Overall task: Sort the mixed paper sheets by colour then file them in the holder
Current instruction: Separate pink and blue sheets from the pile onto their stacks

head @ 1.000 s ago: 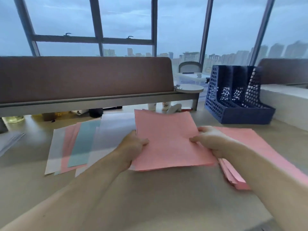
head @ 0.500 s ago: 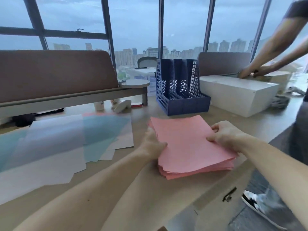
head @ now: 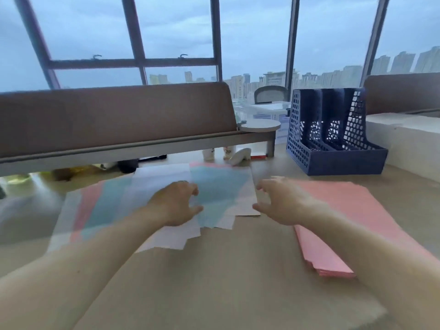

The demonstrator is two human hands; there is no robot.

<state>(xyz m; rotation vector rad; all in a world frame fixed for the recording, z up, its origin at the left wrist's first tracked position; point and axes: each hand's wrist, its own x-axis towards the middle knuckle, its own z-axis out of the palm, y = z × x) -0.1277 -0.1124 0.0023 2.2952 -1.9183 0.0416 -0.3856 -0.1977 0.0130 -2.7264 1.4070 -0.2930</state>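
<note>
Mid-frame, the left hand (head: pixel 177 202) and right hand (head: pixel 283 202), fingers loosely spread, grasp nothing above fanned white, teal and pink paper sheets (head: pixel 221 189) on the smooth tabletop (head: pixel 214 282). A squared pink stack (head: pixel 357 203) lies right; the blue perforated holder (head: pixel 333 160) stands upper right.

No readable text, labels or numbers anywhere; cup prints too blurred.

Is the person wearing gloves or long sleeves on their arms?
No. The left hand and right hand have no gloves. The left forearm and right forearm are uncovered too: no sleeve, watch or bracelet shows. Too blurry to tell about rings.
</note>
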